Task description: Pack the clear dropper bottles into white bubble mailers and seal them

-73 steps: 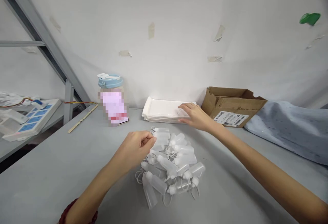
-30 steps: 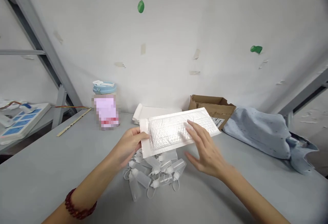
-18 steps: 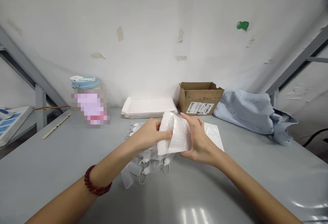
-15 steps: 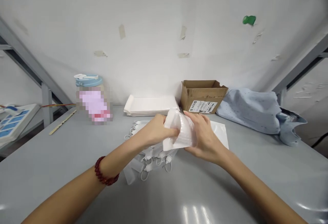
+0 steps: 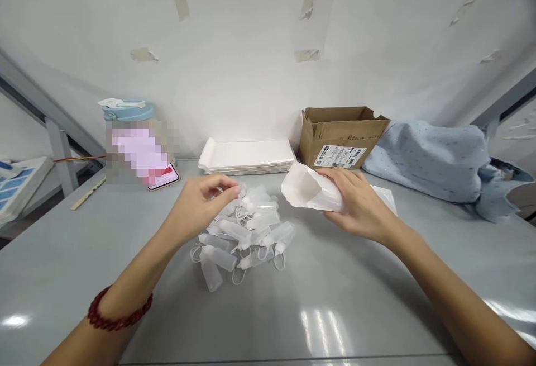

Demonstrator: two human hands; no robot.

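My right hand (image 5: 355,201) is wrapped round a white bubble mailer (image 5: 312,190), held tilted above the table with its open mouth facing left. My left hand (image 5: 201,204) is over the back left of a pile of small translucent squeeze bottles (image 5: 237,232) with white looped cap straps. Its thumb and index fingertips are pinched together at the pile's edge. Whether a bottle is between them I cannot make out. Part of another white mailer (image 5: 385,198) lies flat on the table behind my right hand.
A stack of white mailers (image 5: 251,156) lies against the wall. To its right stand an open cardboard box (image 5: 343,137) and a light blue cloth bundle (image 5: 427,159). At the left are a phone (image 5: 170,179), a blue-lidded container (image 5: 128,110) and a thin yellowish strip (image 5: 87,194).
My left hand has come out of the mailer's mouth and moved left to the bottles. My right hand keeps the mailer, now shifted slightly right. The view has shifted downward.
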